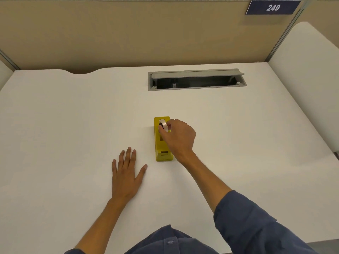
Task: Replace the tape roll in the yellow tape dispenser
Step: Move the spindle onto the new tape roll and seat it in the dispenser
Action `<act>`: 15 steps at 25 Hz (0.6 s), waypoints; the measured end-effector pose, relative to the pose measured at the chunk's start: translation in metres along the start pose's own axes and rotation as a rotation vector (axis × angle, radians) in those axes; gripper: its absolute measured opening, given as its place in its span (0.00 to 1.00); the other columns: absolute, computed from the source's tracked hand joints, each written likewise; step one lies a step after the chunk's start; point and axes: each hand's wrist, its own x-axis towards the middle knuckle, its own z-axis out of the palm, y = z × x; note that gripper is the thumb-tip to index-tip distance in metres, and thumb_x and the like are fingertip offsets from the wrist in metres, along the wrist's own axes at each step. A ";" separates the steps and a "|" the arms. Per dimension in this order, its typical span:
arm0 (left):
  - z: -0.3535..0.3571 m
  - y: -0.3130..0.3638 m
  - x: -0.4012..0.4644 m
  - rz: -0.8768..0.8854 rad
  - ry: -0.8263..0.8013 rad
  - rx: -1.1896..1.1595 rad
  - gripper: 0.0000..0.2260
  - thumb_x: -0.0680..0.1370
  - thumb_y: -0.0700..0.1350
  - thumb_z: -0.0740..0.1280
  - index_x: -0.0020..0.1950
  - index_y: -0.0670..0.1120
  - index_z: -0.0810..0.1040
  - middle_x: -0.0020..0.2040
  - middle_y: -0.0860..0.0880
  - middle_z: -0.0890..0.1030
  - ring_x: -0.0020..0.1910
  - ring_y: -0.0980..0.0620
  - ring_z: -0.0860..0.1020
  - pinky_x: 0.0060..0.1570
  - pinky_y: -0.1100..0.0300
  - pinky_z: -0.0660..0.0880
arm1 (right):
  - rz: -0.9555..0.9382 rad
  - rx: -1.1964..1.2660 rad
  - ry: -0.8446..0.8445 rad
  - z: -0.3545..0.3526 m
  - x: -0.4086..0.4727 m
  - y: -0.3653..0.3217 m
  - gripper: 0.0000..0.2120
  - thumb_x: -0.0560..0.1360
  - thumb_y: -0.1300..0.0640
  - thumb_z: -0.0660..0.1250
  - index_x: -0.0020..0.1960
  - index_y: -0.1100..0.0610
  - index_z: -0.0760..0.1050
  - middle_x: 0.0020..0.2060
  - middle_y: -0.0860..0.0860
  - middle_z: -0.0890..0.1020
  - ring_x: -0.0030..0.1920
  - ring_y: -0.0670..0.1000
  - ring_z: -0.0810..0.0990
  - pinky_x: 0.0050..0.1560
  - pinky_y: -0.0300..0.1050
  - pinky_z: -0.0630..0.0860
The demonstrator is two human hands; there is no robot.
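Note:
The yellow tape dispenser [162, 143] lies lengthwise in the middle of the white desk [73, 116], its cutter end toward me. A pale tape roll [163, 124] stands in the dispenser's far well. My right hand [178, 136] reaches over the dispenser and pinches that roll with thumb and fingers. My left hand [126, 173] rests flat on the desk, fingers spread, to the left of the dispenser and holding nothing.
A grey cable tray [197, 79] with its lid open is set into the desk behind the dispenser. Beige partition walls close off the back; a blue sign reading 249 [273, 7] hangs at the top right.

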 end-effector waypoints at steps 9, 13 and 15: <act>0.002 -0.002 0.002 0.001 0.015 0.013 0.34 0.76 0.66 0.43 0.78 0.49 0.51 0.79 0.49 0.53 0.78 0.50 0.48 0.76 0.47 0.44 | 0.027 -0.082 0.024 0.019 0.004 -0.005 0.17 0.76 0.42 0.62 0.41 0.53 0.79 0.35 0.49 0.82 0.35 0.54 0.78 0.35 0.46 0.71; 0.001 -0.001 0.002 -0.004 0.018 0.015 0.34 0.76 0.66 0.43 0.78 0.49 0.52 0.79 0.49 0.53 0.78 0.50 0.48 0.76 0.46 0.44 | 0.058 -0.083 0.036 0.022 0.003 -0.004 0.17 0.75 0.41 0.62 0.42 0.53 0.79 0.36 0.49 0.82 0.36 0.53 0.79 0.36 0.47 0.74; 0.001 -0.001 0.002 -0.005 0.017 0.011 0.35 0.76 0.66 0.43 0.78 0.49 0.51 0.79 0.49 0.53 0.78 0.50 0.48 0.76 0.46 0.45 | 0.064 -0.077 0.035 0.023 0.001 -0.003 0.17 0.75 0.41 0.62 0.43 0.53 0.80 0.36 0.48 0.82 0.36 0.52 0.79 0.37 0.47 0.75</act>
